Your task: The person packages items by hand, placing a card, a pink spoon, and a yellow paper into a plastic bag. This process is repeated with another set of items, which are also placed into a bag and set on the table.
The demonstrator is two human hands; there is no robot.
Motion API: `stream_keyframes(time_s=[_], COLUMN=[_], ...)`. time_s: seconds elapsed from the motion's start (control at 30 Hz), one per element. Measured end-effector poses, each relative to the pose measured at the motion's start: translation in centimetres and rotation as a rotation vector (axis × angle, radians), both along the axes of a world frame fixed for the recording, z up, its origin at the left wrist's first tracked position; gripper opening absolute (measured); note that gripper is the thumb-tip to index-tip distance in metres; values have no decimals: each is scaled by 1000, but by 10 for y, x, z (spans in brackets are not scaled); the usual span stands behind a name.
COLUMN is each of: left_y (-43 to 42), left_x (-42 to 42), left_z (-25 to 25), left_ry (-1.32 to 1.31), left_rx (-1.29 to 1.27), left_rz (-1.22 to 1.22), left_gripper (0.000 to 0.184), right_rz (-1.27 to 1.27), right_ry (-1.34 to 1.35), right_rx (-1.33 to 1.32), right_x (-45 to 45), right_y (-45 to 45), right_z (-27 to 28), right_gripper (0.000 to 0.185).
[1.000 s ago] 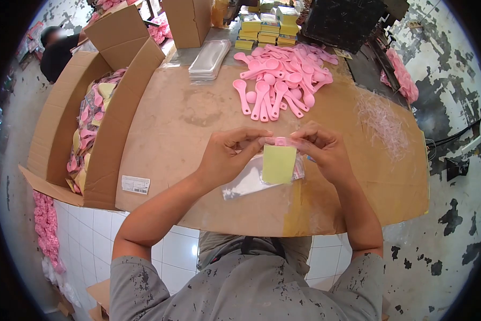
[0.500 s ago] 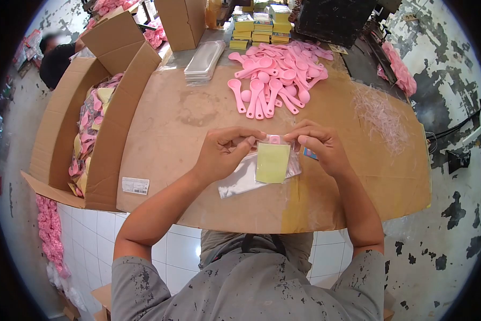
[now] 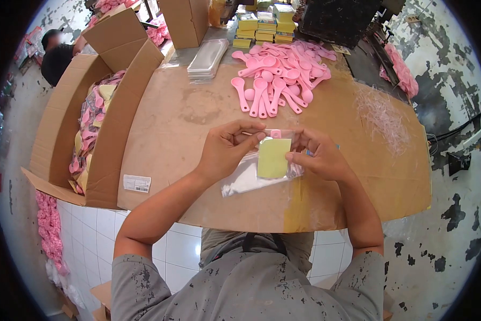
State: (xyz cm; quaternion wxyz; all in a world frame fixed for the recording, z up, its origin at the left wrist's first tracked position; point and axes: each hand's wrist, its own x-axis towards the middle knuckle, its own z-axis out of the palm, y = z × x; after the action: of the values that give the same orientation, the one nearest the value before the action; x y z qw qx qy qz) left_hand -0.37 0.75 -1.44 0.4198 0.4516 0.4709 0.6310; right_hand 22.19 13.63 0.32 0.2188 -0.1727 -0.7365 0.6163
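Observation:
A clear plastic bag with a pale yellow card [image 3: 273,159] in it is held up over the cardboard-covered table. The end of a pink spoon [image 3: 275,134] shows at the bag's top; the rest of it is hidden by the card. My left hand [image 3: 229,147] pinches the bag's upper left corner between thumb and fingertips. On the other side, my right hand [image 3: 323,155] grips the right edge, its thumb on the card and its fingers behind. More clear plastic bags [image 3: 241,177] lie flat just below. A small blue piece peeks out behind my right hand.
A heap of pink spoons [image 3: 283,75] lies beyond my hands. Behind it stand stacks of yellow cards [image 3: 265,27]. A pile of clear bags [image 3: 208,60] is at the back left. An open carton [image 3: 104,144] with packed spoons stands left; plastic strands [image 3: 382,117] lie right. Another person is far left.
My right hand has slid down from the bag's top corner to its right edge, thumb now over the card. My left hand keeps its pinch at the top left.

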Motion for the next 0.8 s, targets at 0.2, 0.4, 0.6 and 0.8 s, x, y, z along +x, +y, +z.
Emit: stream_keyframes(time_s=[0.2,0.4,0.6,0.8], left_y=[-1,-5,-2,9], left_x=[7,-34,-80,-38], left_z=[12,29,64,6], left_ry=[50,122,-413,461], left_rx=[33,-132,569,24], left_rz=[-30,-83,627,258], left_gripper=[28,29,47,39], right_rz=[43,-147,-255,-156], right_ry=[-63,-30,-456,-634], right_rx=[101,332,785,611], right_x=[1,11,66,75], right_y=[4,16,59,52], right_z=[12,23,25,21], right_gripper=[23,25,34,43])
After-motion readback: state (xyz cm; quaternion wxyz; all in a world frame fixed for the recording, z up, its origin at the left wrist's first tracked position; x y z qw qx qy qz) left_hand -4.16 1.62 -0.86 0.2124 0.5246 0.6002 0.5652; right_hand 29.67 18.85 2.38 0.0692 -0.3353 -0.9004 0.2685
